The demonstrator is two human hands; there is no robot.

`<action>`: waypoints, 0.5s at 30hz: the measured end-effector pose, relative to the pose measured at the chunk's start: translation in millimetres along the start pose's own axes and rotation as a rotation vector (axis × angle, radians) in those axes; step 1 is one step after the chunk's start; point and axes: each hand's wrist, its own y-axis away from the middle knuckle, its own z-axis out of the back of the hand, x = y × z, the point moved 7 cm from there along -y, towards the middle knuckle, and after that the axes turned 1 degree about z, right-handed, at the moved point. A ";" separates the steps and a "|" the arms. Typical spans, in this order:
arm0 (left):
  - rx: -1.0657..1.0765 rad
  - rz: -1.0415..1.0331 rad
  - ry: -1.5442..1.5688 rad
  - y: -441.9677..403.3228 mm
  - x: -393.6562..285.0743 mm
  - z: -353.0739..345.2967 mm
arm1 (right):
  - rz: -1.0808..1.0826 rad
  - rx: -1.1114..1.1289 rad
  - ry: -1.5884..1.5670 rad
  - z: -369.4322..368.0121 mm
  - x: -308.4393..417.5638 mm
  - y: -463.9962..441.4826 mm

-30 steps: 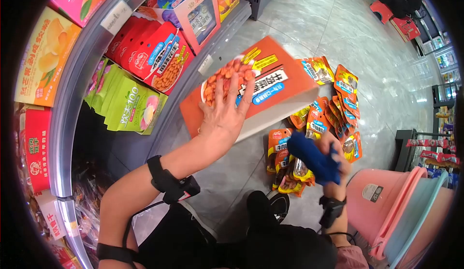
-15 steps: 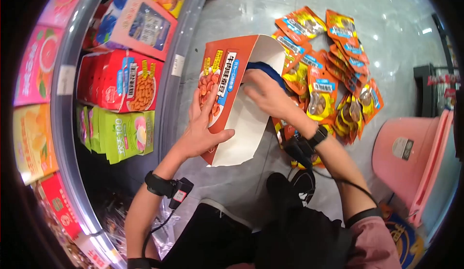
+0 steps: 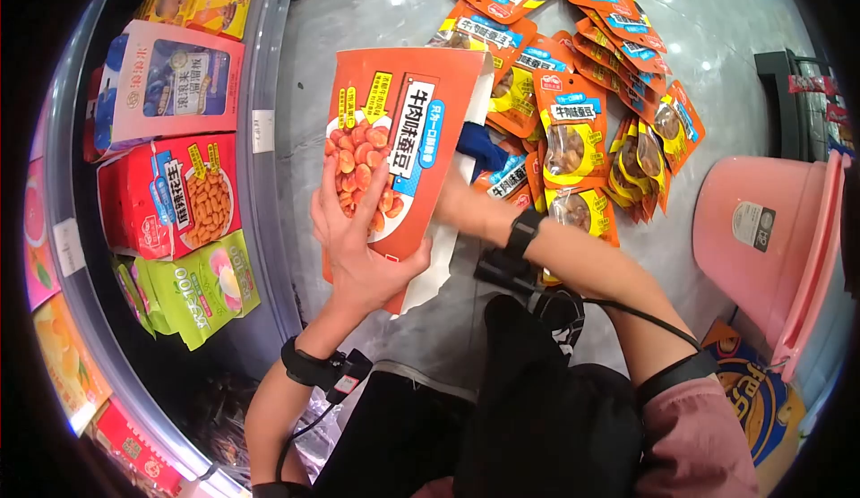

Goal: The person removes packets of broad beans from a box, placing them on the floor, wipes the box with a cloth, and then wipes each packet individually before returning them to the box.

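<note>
An orange-red cardboard snack box (image 3: 412, 131) with a bean picture is tilted in front of me. My left hand (image 3: 363, 252) grips it, fingers spread over the printed face and thumb along the lower edge. Behind that face, at the open side, my right hand (image 3: 460, 207) reaches in; its fingers are hidden. A dark blue cloth (image 3: 484, 147) sticks out beside the box just above the right hand, and the earlier frame shows that hand closed on it. Many orange and yellow snack pouches (image 3: 571, 131) lie piled on the floor, right of the box.
On the left, a shelf (image 3: 269, 184) carries a pink box (image 3: 184, 81), a red peanut box (image 3: 170, 195) and green packs (image 3: 202, 292). A pink bin (image 3: 752, 216) stands at the right on grey floor tiles. My shoe (image 3: 563, 319) is below the pouches.
The box has turned so its printed face points more toward me, hiding the inside. My right hand has gone lower behind that face. The view has also shifted.
</note>
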 end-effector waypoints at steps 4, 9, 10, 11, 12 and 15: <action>-0.025 -0.029 0.001 0.4 2.1 -0.5 | 0.054 0.105 -0.766 -58.6 -14.7 21.3; -0.059 -0.005 -0.038 3.7 -0.1 -2.2 | 0.077 0.428 0.062 -54.7 26.3 54.2; -0.067 -0.004 -0.037 4.4 -2.3 -2.9 | 0.124 0.280 -0.128 -61.2 22.2 60.9; -0.069 -0.005 -0.038 5.2 -5.6 -4.1 | 0.129 0.284 -0.124 -58.5 21.0 66.2; -0.068 -0.006 -0.041 6.7 -7.7 -4.7 | 0.175 0.236 -0.255 -48.0 24.4 72.8; -0.070 -0.081 -0.015 11.3 -13.7 -5.8 | 0.475 -0.057 -0.376 -55.5 17.3 78.3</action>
